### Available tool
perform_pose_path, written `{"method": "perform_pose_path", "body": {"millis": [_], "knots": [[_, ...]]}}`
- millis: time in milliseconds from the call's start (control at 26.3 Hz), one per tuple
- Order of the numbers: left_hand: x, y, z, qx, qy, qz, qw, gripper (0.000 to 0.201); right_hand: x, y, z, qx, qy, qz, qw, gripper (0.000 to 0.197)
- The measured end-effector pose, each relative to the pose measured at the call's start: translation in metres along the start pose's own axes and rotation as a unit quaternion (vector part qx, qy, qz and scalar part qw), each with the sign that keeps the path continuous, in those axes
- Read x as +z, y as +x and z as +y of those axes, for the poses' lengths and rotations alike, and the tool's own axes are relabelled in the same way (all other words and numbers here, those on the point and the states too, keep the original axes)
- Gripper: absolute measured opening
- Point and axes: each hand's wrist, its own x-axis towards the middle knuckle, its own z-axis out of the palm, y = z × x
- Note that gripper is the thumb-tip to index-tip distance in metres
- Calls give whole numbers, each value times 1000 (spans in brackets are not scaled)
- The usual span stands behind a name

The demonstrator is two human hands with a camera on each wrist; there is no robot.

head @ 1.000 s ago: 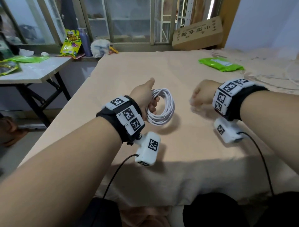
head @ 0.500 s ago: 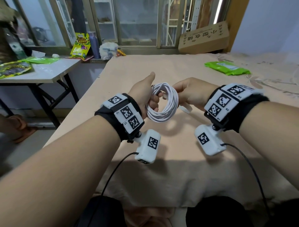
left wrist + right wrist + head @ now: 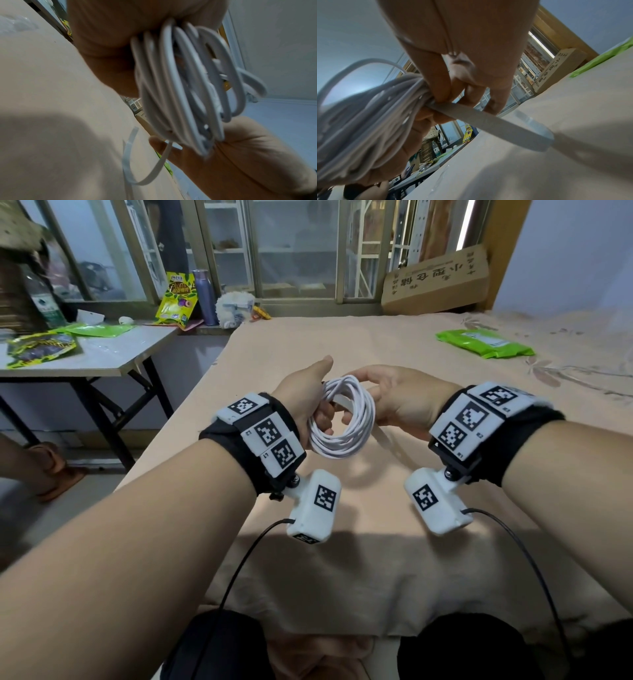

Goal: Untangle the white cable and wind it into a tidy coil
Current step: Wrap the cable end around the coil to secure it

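The white cable (image 3: 346, 445) is wound into a round coil of several loops, held above the beige cloth. My left hand (image 3: 322, 414) grips the coil's left side, fingers through the loops and thumb pointing forward. My right hand (image 3: 364, 405) is at the coil's right side. In the right wrist view its thumb and fingers (image 3: 442, 93) pinch a flat white strap (image 3: 488, 121) where it meets the coil (image 3: 359, 128). In the left wrist view the strap (image 3: 127, 152) hangs in a loose loop below the coil (image 3: 185, 88).
Beige cloth (image 3: 376, 559) covers the surface under my hands. A green packet (image 3: 484, 344) lies at the far right and a cardboard box (image 3: 438, 282) leans at the back. A grey side table (image 3: 102, 354) with snack bags stands to the left.
My right hand, apart from the coil a second ago, has come left to it and now pinches the strap. My left hand has kept its grip on the coil.
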Motion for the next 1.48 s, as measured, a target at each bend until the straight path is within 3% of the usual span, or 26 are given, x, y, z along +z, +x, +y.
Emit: {"method": "perform_pose_path", "body": {"millis": [114, 190, 304, 342, 456, 532, 723, 875, 1255, 1407, 1483], "knots": [[-3, 1, 0, -30, -28, -23, 999, 50, 5, -4, -1, 1, 48, 28, 998, 45], [-3, 1, 0, -34, -47, -20, 998, 51, 8, -7, -6, 26, 127, 52, 990, 30], [-1, 2, 1, -16, -39, 10, 999, 54, 17, -18, -18, 39, 162, 20, 986, 27], [0, 2, 1, -18, -36, 14, 999, 55, 20, -19, -20, 20, 149, 21, 988, 23], [5, 1, 0, -20, -35, 14, 999, 59, 30, -10, -16, -27, 8, 114, 993, 50], [6, 1, -1, -16, -40, 20, 999, 59, 35, -5, -15, -37, -81, 173, 981, 47], [3, 5, -4, -19, -50, 37, 998, 55, 37, -3, -9, -70, -153, 236, 957, 27], [1, 9, -4, -16, -43, 48, 998, 56, 40, -6, -9, -91, -236, 246, 936, 26], [-4, 9, -5, -50, -129, 50, 989, 54, 47, -10, -14, -168, -412, 298, 845, 19], [-8, 1, -6, -50, -124, -11, 991, 62, 51, -13, -14, -204, -376, 286, 857, 23], [-7, -8, -7, -34, -100, -45, 993, 54, 51, -15, -15, -203, -356, 280, 868, 20]]}}
